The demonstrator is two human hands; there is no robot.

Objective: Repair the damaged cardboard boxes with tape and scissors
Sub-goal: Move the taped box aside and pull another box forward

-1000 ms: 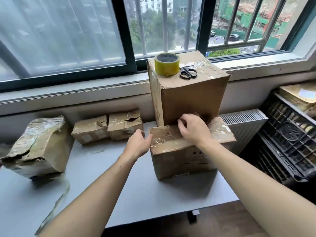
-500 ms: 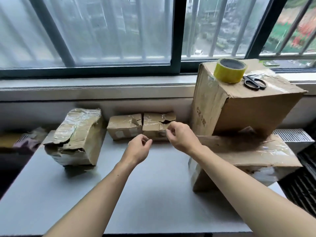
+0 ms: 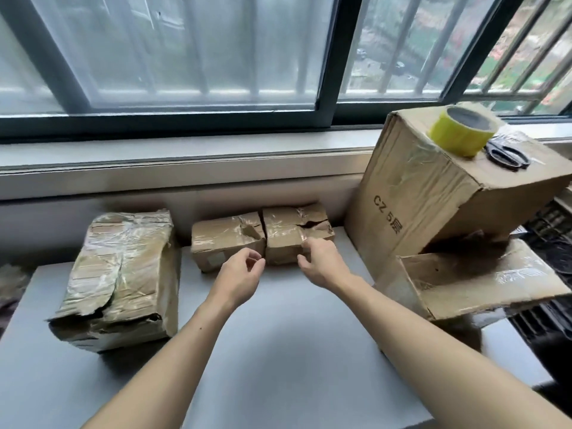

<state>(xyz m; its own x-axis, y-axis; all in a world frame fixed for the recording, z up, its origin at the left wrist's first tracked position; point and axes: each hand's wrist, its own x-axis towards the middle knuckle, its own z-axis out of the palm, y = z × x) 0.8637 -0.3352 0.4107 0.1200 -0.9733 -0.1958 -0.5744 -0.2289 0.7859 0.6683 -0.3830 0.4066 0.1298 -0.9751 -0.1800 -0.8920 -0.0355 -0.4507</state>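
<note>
Cardboard everywhere on the grey bench (image 3: 278,351), all of it worn and shiny with old tape. Two small boxes sit side by side against the back edge, touching each other: the left small box (image 3: 226,243) dented on its top, the right small box (image 3: 294,233) torn open along its top right.

My right hand (image 3: 322,264) is at the front face of the right small box, fingers curled, fingertips on or just off the cardboard; I cannot tell if it has a grip. My left hand (image 3: 241,274) hovers in front of the seam between the two small boxes, fingers loosely curled, holding nothing.

Near the left edge lies a crumpled box (image 3: 120,280), wrapped in tape, its front corner split.

At the right edge a low box (image 3: 483,283) lies with a tall box (image 3: 433,205) stacked on it, tilted, printed "CZ" on its side. On top of the tall box stands a yellow tape roll (image 3: 461,131), and black scissors (image 3: 507,154) lie just beside it, to its right. Both are well apart from my hands.

Behind the bench runs a window sill (image 3: 185,162) under a dark-framed window (image 3: 331,57).
</note>
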